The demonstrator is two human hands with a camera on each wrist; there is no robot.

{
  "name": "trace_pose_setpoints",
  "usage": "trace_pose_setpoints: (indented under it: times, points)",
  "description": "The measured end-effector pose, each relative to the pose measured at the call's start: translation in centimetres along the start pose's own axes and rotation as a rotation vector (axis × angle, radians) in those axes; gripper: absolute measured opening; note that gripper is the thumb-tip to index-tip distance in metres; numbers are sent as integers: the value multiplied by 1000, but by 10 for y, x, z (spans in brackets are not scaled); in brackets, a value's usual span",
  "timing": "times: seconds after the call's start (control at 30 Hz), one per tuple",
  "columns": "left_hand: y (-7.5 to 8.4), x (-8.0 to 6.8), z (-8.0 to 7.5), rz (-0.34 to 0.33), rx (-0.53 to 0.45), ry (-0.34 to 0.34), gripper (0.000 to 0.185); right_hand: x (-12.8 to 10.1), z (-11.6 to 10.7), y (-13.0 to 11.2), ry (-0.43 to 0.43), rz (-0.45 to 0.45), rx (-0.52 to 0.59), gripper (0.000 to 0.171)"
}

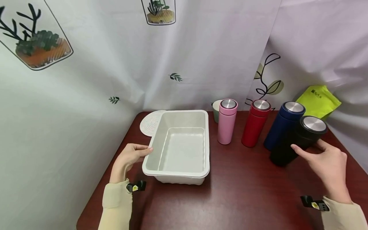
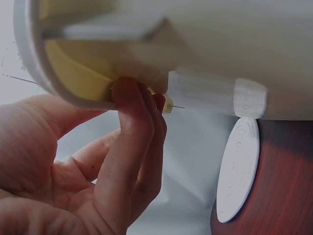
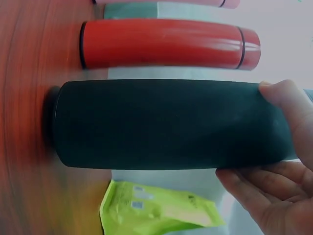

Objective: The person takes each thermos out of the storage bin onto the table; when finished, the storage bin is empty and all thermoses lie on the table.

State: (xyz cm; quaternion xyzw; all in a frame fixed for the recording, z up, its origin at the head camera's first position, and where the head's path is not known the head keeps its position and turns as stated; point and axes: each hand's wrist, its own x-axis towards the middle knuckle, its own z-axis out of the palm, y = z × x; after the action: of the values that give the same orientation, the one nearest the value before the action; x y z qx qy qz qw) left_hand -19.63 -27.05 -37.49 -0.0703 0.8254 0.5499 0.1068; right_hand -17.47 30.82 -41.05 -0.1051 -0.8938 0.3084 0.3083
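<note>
My left hand (image 1: 129,158) pinches the left rim of a light grey plastic basin (image 1: 178,174), thumb on the inner side and fingers beneath the lip in the left wrist view. Nothing lies inside the basin. On the right, my right hand (image 1: 327,163) grips the upper part of a black thermos (image 1: 287,145) with a silver-topped lid. The thermos stands upright, its base right at the tabletop in the right wrist view. Just behind it is a navy blue thermos (image 1: 277,129), partly hidden. A red thermos (image 1: 254,127) and a pink thermos (image 1: 226,127) stand further left in the row.
A round white woven mat (image 1: 148,124) lies behind the basin's left side. Behind the pink thermos stands a green-and-white cup (image 1: 216,115), mostly hidden. A lime green pouch (image 1: 319,100) leans at the back right. A printed curtain (image 1: 201,64) borders the dark red table (image 1: 230,198).
</note>
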Motion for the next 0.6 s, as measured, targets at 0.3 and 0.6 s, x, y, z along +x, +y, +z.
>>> trace_pose_setpoints:
  times: [0.3, 0.6]
  points:
    - [-2, -1, 1, 2, 2, 6, 51, 8, -10, 20, -5, 18, -107, 50]
    - [-1, 0, 0, 4, 2, 3, 52, 23, -19, 37, 18, 84, -100, 49]
